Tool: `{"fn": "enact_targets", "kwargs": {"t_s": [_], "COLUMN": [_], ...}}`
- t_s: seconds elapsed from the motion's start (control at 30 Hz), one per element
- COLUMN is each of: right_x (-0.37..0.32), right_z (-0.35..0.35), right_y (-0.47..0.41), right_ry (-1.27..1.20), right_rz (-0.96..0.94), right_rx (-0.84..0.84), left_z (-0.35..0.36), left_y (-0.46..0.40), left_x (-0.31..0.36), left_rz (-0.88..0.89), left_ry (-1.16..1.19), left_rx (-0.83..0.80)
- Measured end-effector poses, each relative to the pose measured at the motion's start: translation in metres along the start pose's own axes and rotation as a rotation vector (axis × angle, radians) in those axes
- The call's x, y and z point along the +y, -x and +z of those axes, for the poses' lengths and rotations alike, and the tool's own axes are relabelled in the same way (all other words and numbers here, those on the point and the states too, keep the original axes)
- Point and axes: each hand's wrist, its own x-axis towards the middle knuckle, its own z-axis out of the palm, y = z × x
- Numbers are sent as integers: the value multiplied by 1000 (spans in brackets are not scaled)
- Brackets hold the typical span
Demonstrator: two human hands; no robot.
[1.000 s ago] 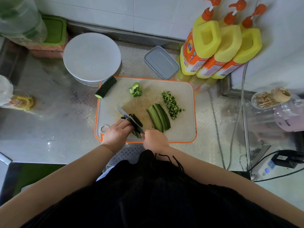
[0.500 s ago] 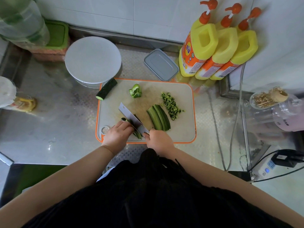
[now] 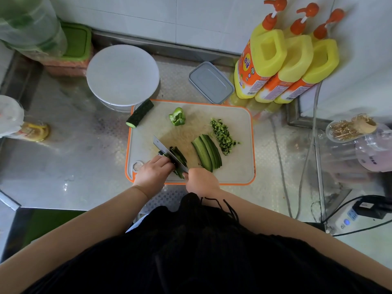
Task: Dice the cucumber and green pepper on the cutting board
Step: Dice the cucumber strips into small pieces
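My left hand (image 3: 153, 172) pins dark cucumber strips (image 3: 178, 156) steady; my right hand (image 3: 202, 179) grips the steel knife (image 3: 168, 152), slicing them.

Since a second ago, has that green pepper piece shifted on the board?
No. The green pepper piece lies at the same spot near the cutting board's far edge.

On the orange-rimmed cutting board (image 3: 237, 166): a dark cucumber stub (image 3: 140, 113) overhangs the far-left corner, a green pepper piece (image 3: 177, 117) lies near the far edge, fanned cucumber slices (image 3: 206, 152) sit mid-board — fine dice (image 3: 223, 136) heaped toward the right edge.
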Motion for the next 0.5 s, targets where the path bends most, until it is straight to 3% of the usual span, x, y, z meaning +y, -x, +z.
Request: {"fn": "enact_targets", "kwargs": {"t_s": [0.27,0.5], "right_x": [8,15], "right_z": [-8,-13], "right_y": [-3,9], "right_ry": [-176,-110], "right_rz": [57,-17], "right_rx": [65,60], "left_z": [4,7], "left_y": [0,2], "left_x": [3,10], "left_rz": [-13,-109], "left_ry": [-70,-90], "left_rx": [80,95]}}
